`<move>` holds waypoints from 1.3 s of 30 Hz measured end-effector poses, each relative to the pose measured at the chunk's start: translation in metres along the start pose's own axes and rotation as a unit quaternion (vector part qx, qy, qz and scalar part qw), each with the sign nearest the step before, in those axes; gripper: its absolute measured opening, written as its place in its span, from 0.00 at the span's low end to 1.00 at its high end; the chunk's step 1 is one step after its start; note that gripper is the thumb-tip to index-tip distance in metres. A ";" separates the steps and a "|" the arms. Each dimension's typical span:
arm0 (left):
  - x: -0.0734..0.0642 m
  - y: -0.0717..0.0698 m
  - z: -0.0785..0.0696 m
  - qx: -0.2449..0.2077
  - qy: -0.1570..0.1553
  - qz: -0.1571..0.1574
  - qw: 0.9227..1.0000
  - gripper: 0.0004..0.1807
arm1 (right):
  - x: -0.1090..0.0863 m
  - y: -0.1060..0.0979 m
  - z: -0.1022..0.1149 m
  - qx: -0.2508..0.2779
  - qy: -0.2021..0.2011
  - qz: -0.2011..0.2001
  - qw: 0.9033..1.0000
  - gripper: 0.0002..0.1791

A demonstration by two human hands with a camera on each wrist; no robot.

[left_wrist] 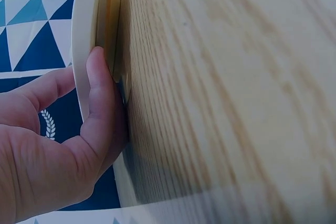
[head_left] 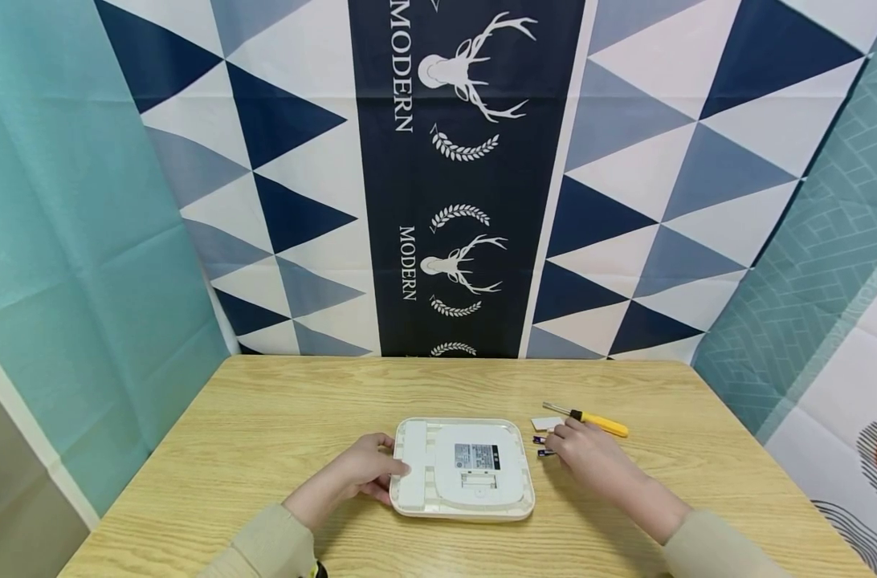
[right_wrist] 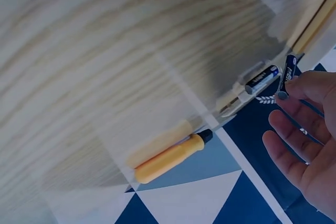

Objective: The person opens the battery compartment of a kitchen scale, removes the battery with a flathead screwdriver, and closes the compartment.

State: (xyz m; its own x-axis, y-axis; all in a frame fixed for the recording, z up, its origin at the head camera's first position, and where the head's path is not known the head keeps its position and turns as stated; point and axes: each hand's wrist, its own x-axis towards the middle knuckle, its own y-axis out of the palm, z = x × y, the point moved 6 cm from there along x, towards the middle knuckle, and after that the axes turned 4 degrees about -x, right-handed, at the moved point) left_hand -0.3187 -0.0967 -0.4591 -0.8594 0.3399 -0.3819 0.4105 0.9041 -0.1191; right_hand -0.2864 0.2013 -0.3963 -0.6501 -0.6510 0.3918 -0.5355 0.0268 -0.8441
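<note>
A white rounded device point(head_left: 413, 482) lies face down on the table, its underside showing a printed label and an uncovered battery slot point(head_left: 479, 481). My left hand point(head_left: 369, 468) grips its left edge, thumb on top and fingers underneath; the left wrist view shows those fingers under the rim. Right of the device, my right hand point(head_left: 586, 453) pinches a dark blue battery point(right_wrist: 288, 74) between thumb and fingertips. A second battery point(right_wrist: 261, 80) lies on the table close beside it. The right hand partly hides a small white flat piece point(head_left: 545, 423).
A screwdriver point(head_left: 605, 424) with a yellow handle lies just beyond the right hand, its shaft toward the left. The wooden table point(head_left: 301, 393) ends at a patterned cloth backdrop point(head_left: 453, 177), with cloth at both sides too.
</note>
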 end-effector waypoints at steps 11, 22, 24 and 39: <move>-0.001 0.000 0.000 -0.004 0.003 0.006 1.000 0.29 | -0.002 0.014 -0.001 -0.019 0.003 0.055 0.998 0.06; -0.002 0.000 -0.002 -0.003 0.007 0.009 1.000 0.29 | -0.003 0.019 -0.002 -0.018 0.012 0.084 0.996 0.04; -0.002 0.001 -0.003 -0.003 0.007 0.009 1.000 0.29 | -0.003 0.020 -0.003 -0.017 0.014 0.088 0.996 0.05; -0.004 0.001 -0.004 0.000 0.010 0.008 1.000 0.27 | -0.002 0.018 -0.006 -0.008 0.016 0.076 0.997 0.05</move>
State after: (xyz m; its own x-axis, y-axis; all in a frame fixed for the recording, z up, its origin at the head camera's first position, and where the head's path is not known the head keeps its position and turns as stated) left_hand -0.3162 -0.0963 -0.4536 -0.8584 0.3599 -0.3655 0.4245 0.8985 -0.1122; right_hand -0.2973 0.2077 -0.4102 -0.7406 -0.6144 0.2721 -0.4383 0.1346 -0.8887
